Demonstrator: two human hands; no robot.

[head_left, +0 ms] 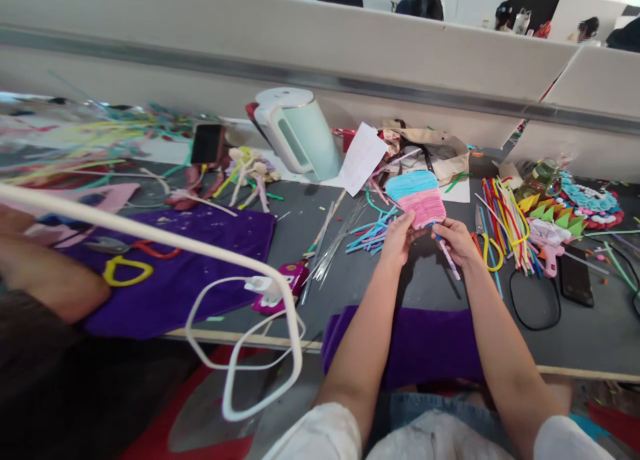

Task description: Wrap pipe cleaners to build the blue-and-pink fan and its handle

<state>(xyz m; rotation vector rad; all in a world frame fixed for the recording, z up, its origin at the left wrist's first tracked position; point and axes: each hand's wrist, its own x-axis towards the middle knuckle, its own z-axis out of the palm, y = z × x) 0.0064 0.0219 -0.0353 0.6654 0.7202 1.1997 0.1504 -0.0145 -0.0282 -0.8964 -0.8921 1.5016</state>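
A flat, rounded pink-and-blue pipe-cleaner piece point(420, 197) is held up over the table, its blue end away from me. My left hand point(401, 237) pinches its lower left corner, thumb on the pink part. My right hand point(457, 239) is closed at the lower right corner, where a slim white-and-purple stick point(449, 257) with a blue top slants down from the piece. The fingertips partly hide how the stick joins it. Loose blue and lilac pipe cleaners point(370, 233) lie just left of my left hand. Yellow-handled scissors point(493, 252) lie right of my right hand.
A pale green kettle point(320, 137) stands behind, beside a white paper point(363, 159). Coloured pipe cleaners point(505, 227), a pink glue gun point(550, 250) and a phone point(575, 277) lie right. A white cable point(200, 237) crosses left, over a purple cloth point(200, 247), near another person's arm point(50, 267).
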